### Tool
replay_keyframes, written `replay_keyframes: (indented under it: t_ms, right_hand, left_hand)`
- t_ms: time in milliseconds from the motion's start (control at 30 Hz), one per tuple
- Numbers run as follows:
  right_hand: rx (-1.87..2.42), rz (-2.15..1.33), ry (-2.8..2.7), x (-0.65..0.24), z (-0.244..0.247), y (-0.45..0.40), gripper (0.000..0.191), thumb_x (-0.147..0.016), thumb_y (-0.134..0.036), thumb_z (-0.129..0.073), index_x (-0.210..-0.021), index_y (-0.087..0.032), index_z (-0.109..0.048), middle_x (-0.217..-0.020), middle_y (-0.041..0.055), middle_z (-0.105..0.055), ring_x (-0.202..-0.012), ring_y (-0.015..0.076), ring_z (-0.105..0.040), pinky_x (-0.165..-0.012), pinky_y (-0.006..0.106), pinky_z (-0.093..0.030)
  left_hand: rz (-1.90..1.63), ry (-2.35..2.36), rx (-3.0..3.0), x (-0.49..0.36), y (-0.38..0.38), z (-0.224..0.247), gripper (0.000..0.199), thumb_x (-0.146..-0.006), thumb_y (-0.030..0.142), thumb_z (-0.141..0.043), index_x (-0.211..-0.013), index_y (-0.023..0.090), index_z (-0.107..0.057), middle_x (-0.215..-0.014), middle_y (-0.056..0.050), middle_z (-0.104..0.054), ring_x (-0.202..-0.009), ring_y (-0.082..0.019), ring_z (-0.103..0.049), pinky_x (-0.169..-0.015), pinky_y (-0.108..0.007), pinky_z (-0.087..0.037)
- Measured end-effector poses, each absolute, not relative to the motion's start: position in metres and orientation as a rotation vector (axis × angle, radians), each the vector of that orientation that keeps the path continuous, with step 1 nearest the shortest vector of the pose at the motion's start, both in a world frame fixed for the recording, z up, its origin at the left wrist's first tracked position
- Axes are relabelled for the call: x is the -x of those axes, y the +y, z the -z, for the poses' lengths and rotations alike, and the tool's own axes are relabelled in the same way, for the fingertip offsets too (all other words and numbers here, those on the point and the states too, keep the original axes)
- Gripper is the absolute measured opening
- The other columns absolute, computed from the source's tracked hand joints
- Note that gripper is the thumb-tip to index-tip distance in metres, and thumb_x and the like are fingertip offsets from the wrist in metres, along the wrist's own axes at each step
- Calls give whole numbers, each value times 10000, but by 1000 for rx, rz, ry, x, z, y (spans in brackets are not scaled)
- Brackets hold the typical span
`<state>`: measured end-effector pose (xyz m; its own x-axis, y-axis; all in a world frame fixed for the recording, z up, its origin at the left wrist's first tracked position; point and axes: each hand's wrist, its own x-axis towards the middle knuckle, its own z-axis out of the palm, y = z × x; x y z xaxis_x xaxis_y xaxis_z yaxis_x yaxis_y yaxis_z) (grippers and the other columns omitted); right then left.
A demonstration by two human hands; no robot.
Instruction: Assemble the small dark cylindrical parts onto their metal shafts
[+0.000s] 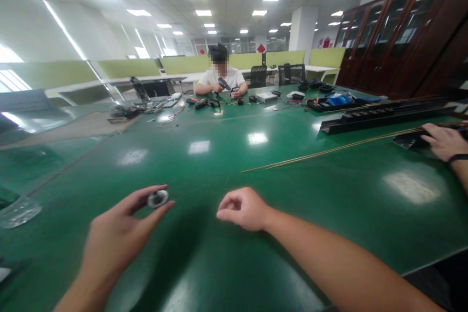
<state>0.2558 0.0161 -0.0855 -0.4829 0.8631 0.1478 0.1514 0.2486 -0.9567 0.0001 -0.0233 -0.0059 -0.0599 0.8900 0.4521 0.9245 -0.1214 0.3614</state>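
Observation:
In the head view, my left hand (120, 229) is raised over the green table at the lower left. Its thumb and fingers pinch a small round piece (158, 198) with a silvery-white rim and a dark middle; its exact kind is unclear. To the right, my right hand (243, 208) is low over the tabletop with fingers curled toward the thumb. The fingertips are partly hidden, so I cannot tell whether something small lies between them. A gap of table separates the two hands. Beyond my right hand, thin brass-coloured rods (310, 157) lie slanting to the right.
Another person's hand (446, 141) rests on a black part at the right edge. Long black channels (383, 116) lie behind it. A person across the table (221, 80) holds a power drill (224, 84) among tools. Clear plastic (22, 212) lies at the left.

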Motion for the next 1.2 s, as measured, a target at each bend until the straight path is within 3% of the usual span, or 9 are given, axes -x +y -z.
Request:
replay_keyframes:
  t_ms: [133,233,433,633,833,1200]
  right_hand:
    - [1154,-1073,-1758,-256,91,21,121,-766,-239,-674,-876,-187,-664,-651,-21,-616,-568,112,-533,-537,220,-384]
    - [1254,-877,-1651,-257,95,28,267,-741,-178,-652,-990,-217,-562,-754,-22,-645,-645,127,-573,-601,235,-423]
    - [1250,-846,-1675,-256,100,27,541,-715,-140,-638,-1201,-278,-444,-928,-24,-643,-695,129,-593,-679,270,-484]
    - [1225,-887,-1700,-254,98,21,559,-723,-121,-614,-1226,-289,-435,-939,-26,-639,-711,132,-607,-703,280,-497]
    - [1199,-896,-1700,-256,99,21,503,-722,-124,-616,-1182,-269,-473,-956,-15,-635,-736,137,-609,-722,287,-496]
    - [1106,-905,-1620,-256,97,23,431,-735,-98,-588,-1138,-238,-526,-898,-11,-636,-750,135,-620,-687,254,-490]
  left_hand:
    - [1055,-1904,2679,-55,26,32,406,-760,466,-700,-1076,212,-709,-1027,-49,-732,-937,-241,-682,-932,-380,-535]
    - [1160,-1750,2750,-70,44,57,341,-815,416,-660,-1084,210,-701,-1067,-63,-713,-980,-229,-662,-947,-377,-521]
    - [1085,-1543,2832,-52,38,79,320,-864,428,-658,-1153,290,-665,-1063,-26,-685,-987,-199,-627,-873,-324,-516]
    - [1111,-1520,2842,-60,32,78,401,-842,325,-701,-1227,305,-590,-1095,-3,-658,-975,-173,-621,-868,-292,-496]
    - [1180,-1622,2756,-64,27,77,236,-810,294,-718,-1021,247,-623,-967,12,-667,-885,-166,-634,-799,-280,-486]
    - [1162,-1665,2803,-65,24,72,224,-808,323,-709,-1004,236,-646,-936,12,-693,-840,-166,-650,-752,-265,-490]
